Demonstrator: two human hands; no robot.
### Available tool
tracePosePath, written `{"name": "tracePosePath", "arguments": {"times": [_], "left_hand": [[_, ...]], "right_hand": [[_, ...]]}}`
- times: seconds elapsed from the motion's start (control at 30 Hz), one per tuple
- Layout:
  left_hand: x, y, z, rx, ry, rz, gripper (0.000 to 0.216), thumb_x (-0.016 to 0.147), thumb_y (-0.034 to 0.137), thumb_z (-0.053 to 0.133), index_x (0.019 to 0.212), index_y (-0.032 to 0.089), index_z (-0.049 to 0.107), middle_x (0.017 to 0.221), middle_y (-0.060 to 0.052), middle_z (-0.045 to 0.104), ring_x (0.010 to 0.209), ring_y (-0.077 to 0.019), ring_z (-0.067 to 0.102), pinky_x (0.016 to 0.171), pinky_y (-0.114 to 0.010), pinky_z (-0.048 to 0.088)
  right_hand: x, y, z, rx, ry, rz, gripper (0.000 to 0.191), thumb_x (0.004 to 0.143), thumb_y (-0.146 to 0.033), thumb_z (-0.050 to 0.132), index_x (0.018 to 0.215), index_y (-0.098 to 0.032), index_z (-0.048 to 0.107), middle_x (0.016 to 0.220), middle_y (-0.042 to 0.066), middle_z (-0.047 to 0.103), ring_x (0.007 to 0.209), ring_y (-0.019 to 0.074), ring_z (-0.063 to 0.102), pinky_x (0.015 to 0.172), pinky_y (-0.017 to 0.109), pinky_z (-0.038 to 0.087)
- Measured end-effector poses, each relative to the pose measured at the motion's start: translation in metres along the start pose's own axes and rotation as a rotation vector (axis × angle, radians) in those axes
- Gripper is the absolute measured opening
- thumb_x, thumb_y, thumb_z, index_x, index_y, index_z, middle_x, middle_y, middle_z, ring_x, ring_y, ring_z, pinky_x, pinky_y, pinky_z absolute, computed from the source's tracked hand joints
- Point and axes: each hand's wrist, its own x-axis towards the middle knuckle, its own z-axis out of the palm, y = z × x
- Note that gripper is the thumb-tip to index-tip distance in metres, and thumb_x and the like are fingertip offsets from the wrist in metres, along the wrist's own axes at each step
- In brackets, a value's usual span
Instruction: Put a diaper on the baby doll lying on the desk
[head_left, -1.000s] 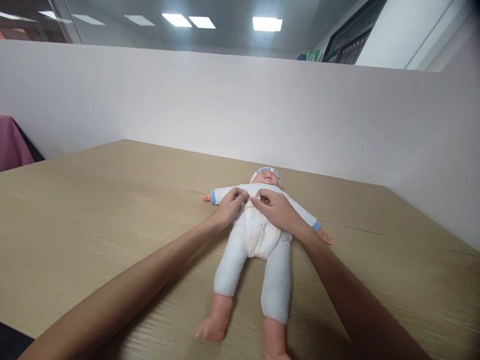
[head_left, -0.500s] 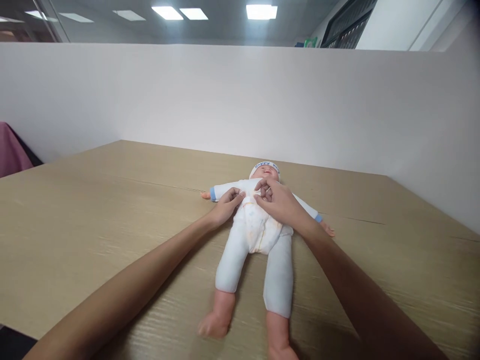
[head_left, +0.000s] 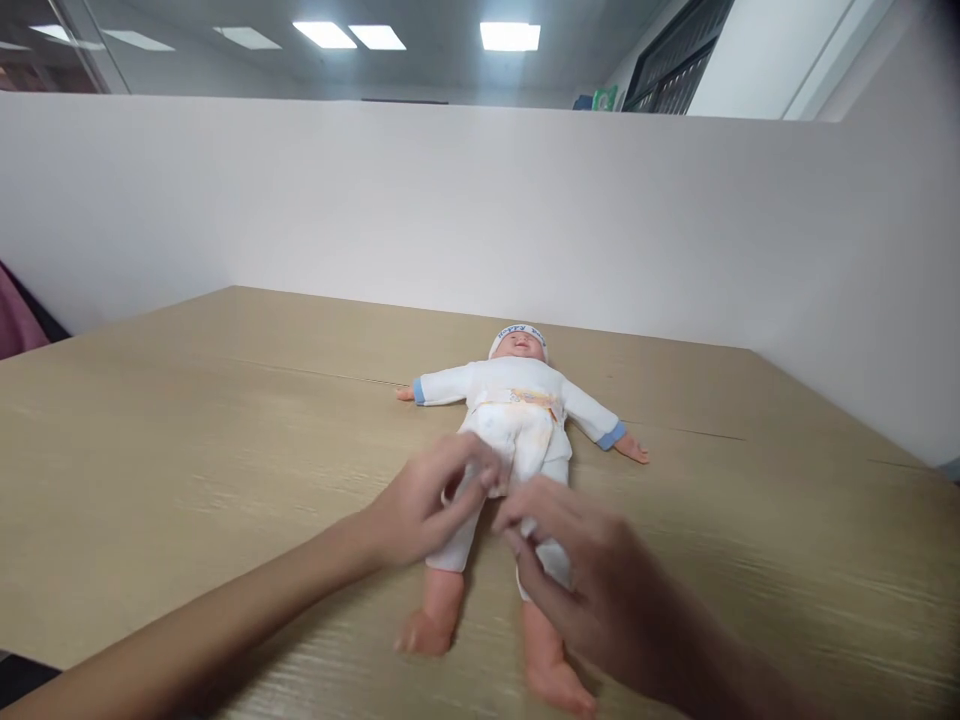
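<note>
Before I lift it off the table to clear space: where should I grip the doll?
Probably the doll at its torso, from above, fingers down both flanks. It lies face up on the table, arms spread wide, so the trunk sides are open; the limbs look thin and floppy.

table [head_left: 187, 420] bare left, right of doll [head_left: 517, 420] | partition wall [head_left: 450, 210] blocks far edge

Head view, forward-down over table [head_left: 187, 430]

A light wood-grain surface [head_left: 187, 420] runs wide, walled by a white partition [head_left: 450, 210] from 9 to 3 o'clock. Ceiling lights [head_left: 510, 36] glow at 12; pink cloth [head_left: 13, 325] at 9.
</note>
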Motion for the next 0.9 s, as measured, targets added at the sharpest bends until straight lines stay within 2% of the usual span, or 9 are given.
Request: {"name": "tracePosePath", "arguments": {"times": [0.07,0.13,0.2,0.27,0.33,0.43,0.6,0.77,0.9], "left_hand": [[-0.011,0.003,0.002,0.165,-0.221,-0.002,0.029,0.112,0.046,0.046,0.105,0.028,0.067,0.098,-0.005,0.075,0.089,-0.0249,0.064,0.095,-0.044,0.044],[-0.016,0.000,0.004,0.326,-0.275,-0.034,0.029,0.111,0.048,0.049,0.105,0.028,0.069,0.096,-0.005,0.075,0.093,-0.0272,0.064,0.100,-0.048,0.040],[-0.016,-0.004,0.006,0.353,-0.203,-0.094,0.029,0.109,0.048,0.051,0.102,0.026,0.067,0.095,-0.005,0.074,0.094,-0.0271,0.064,0.098,-0.047,0.040],[-0.012,-0.009,0.008,0.268,-0.114,-0.181,0.026,0.107,0.048,0.054,0.100,0.024,0.063,0.094,-0.003,0.074,0.091,-0.0247,0.065,0.095,-0.043,0.042],[-0.006,-0.013,0.011,0.200,-0.064,-0.268,0.026,0.105,0.050,0.058,0.102,0.024,0.059,0.088,-0.001,0.074,0.081,-0.0225,0.064,0.088,-0.040,0.043],[0.002,-0.015,0.016,0.256,-0.040,-0.327,0.034,0.098,0.055,0.067,0.095,0.024,0.056,0.078,0.000,0.071,0.074,-0.0232,0.060,0.079,-0.037,0.041],[0.005,-0.020,0.023,0.298,-0.035,-0.313,0.036,0.100,0.052,0.066,0.082,0.023,0.055,0.076,0.000,0.068,0.077,-0.0237,0.057,0.079,-0.037,0.038],[0.001,-0.024,0.023,0.246,0.001,-0.242,0.034,0.106,0.047,0.061,0.083,0.022,0.058,0.084,-0.001,0.068,0.087,-0.0242,0.059,0.085,-0.038,0.040],[0.000,-0.026,0.023,0.154,0.052,-0.133,0.025,0.107,0.041,0.060,0.092,0.021,0.063,0.112,-0.007,0.068,0.109,-0.0259,0.060,0.097,-0.040,0.045]], "right_hand": [[-0.021,0.008,0.007,-0.013,-0.098,0.026,0.015,0.101,-0.016,0.052,0.092,-0.027,0.055,0.084,-0.001,0.065,0.074,0.0175,0.066,0.066,0.032,0.052],[-0.034,0.025,0.009,-0.055,-0.105,0.089,0.014,0.102,-0.019,0.053,0.091,-0.027,0.057,0.083,-0.002,0.065,0.072,0.0170,0.064,0.065,0.032,0.049],[-0.041,0.044,0.008,-0.115,-0.088,0.183,0.012,0.104,-0.023,0.053,0.095,-0.026,0.061,0.083,-0.002,0.066,0.071,0.0170,0.064,0.066,0.032,0.048],[-0.042,0.058,0.006,-0.211,-0.071,0.263,0.012,0.106,-0.027,0.053,0.100,-0.025,0.063,0.080,-0.002,0.065,0.069,0.0172,0.062,0.065,0.032,0.046],[-0.040,0.063,0.007,-0.321,-0.029,0.301,0.012,0.107,-0.029,0.054,0.105,-0.024,0.065,0.076,-0.003,0.063,0.066,0.0181,0.061,0.063,0.033,0.044],[-0.034,0.061,0.019,-0.452,0.045,0.298,0.018,0.106,-0.032,0.058,0.119,-0.022,0.067,0.080,-0.001,0.065,0.068,0.0209,0.063,0.063,0.035,0.043],[-0.029,0.057,0.041,-0.526,0.065,0.285,0.020,0.105,-0.031,0.061,0.121,-0.020,0.067,0.102,0.007,0.072,0.091,0.0271,0.070,0.075,0.038,0.050],[-0.031,0.055,0.045,-0.524,0.082,0.303,0.019,0.103,-0.031,0.062,0.120,-0.024,0.067,0.109,0.007,0.068,0.094,0.0271,0.069,0.073,0.038,0.050],[-0.030,0.052,0.044,-0.453,0.116,0.314,0.017,0.102,-0.029,0.060,0.118,-0.025,0.065,0.125,0.008,0.067,0.104,0.0273,0.069,0.078,0.039,0.053]]}}
